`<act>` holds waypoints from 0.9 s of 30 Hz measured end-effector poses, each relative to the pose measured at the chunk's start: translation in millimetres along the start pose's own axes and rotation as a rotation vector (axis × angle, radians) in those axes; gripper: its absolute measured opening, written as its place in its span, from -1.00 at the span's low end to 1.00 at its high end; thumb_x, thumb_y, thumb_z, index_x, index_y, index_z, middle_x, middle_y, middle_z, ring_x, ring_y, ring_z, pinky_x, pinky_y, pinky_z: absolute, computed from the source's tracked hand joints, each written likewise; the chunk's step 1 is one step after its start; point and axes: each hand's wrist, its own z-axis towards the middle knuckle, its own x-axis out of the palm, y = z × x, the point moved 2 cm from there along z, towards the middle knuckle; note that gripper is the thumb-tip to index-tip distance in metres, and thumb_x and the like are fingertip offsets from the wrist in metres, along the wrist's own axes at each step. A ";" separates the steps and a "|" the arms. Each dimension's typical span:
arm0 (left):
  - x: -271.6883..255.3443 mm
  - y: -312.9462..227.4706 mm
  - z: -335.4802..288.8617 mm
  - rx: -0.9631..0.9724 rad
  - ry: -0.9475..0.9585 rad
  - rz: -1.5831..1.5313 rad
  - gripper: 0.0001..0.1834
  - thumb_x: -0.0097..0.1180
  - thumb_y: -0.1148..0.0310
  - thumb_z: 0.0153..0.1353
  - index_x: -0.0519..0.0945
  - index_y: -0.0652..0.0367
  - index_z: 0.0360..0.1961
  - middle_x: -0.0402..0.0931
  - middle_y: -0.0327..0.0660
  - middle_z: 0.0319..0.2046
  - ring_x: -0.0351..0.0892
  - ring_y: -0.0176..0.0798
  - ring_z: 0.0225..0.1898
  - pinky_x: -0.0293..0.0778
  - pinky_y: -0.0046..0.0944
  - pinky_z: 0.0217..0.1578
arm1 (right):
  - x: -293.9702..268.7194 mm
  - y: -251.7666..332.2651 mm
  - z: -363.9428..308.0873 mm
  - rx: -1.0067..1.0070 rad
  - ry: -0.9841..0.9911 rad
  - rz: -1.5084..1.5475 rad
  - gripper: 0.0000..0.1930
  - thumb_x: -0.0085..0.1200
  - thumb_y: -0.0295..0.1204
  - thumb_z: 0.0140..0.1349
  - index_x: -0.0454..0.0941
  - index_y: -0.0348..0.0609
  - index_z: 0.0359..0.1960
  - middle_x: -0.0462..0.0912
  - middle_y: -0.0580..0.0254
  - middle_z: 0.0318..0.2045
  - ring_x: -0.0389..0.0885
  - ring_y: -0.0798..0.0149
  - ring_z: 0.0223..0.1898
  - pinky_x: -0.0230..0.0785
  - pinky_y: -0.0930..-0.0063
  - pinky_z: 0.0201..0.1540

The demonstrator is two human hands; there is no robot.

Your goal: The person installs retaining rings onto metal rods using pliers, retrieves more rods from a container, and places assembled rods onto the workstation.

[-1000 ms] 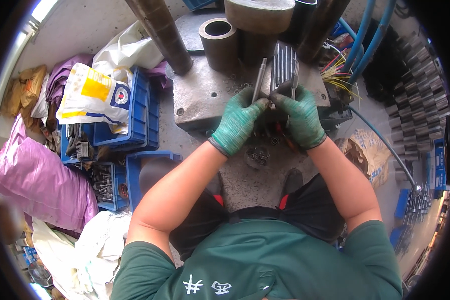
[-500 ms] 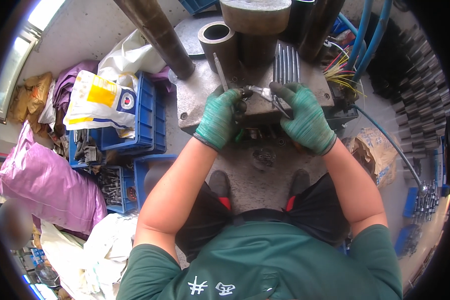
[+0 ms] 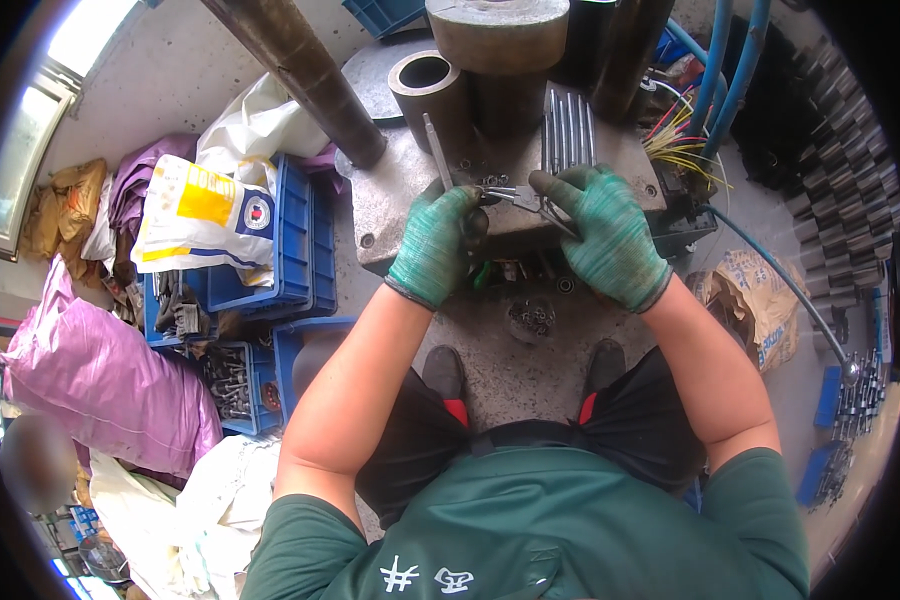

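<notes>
— Starting nearest the wearer: what lies below the hands?

— Two dark shoes on a grey concrete floor (image 3: 530, 380), with a small heap of dark metal parts (image 3: 533, 318) on the floor between them. To the left, blue plastic crates (image 3: 270, 290) hold metal hardware; a white and yellow sack (image 3: 195, 205) lies across them, and a purple bag (image 3: 90, 375) sits further left.

— State of the hands?

— Both wear green knit gloves. The left hand (image 3: 435, 245) is closed at the near edge of the steel block, its fingers curled round something small that I cannot make out. The right hand (image 3: 600, 240) is closed on a pair of pliers (image 3: 525, 198); the handles run back under the palm and the tips point left, reaching to just beside the left fingertips.

— Where does the work sit?

— On a heavy grey steel block (image 3: 390, 195) serving as the desk. The pliers lie across its near edge, between the two hands. A thin metal rod (image 3: 437, 150) slants up from the left hand toward the far side.

— Beyond that?

— A row of upright ribbed metal strips (image 3: 567, 130) stands just beyond the right hand. Further off are a short hollow steel cylinder (image 3: 427, 85), a larger solid round column (image 3: 497, 40) to its right, and a rusty bar (image 3: 300, 70) leaning off to the far left. On the far right, yellow and red wires (image 3: 685, 140) bunch beside blue hoses (image 3: 730, 60).
</notes>
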 end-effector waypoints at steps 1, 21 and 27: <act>-0.2 0.2 0.3 -0.003 0.015 -0.010 -0.90 0.13 0.36 0.34 0.51 0.08 -0.17 0.47 -0.28 -0.55 0.37 -0.38 -0.62 0.32 -0.39 -0.60 | -1.2 0.7 0.8 -0.003 0.013 -0.022 -0.36 0.21 -0.63 -0.06 0.67 -0.07 0.20 0.69 0.01 -0.10 0.63 -0.11 -0.06 0.52 0.06 0.04; 13.1 -23.6 -23.2 0.275 0.074 0.421 -0.52 0.00 0.40 0.46 0.50 0.30 0.36 0.69 -0.19 -0.20 0.53 -0.49 -0.47 0.47 -0.48 -0.47 | -8.0 -25.0 -3.5 0.319 -0.034 0.341 -0.57 0.18 -0.49 0.27 0.59 -0.28 0.19 0.74 -0.23 -0.17 0.76 -0.14 -0.09 0.59 0.15 0.00; 4.2 -23.6 -22.1 0.341 0.088 0.592 -0.57 -0.01 0.43 0.45 0.60 0.30 0.27 0.69 -0.09 -0.08 0.60 -0.41 -0.27 0.56 -0.38 -0.22 | -28.0 -24.7 2.7 0.427 -0.008 0.358 -0.65 0.31 -0.38 0.25 0.62 -0.30 0.01 0.77 -0.07 -0.22 0.78 0.07 -0.17 0.59 0.25 -0.05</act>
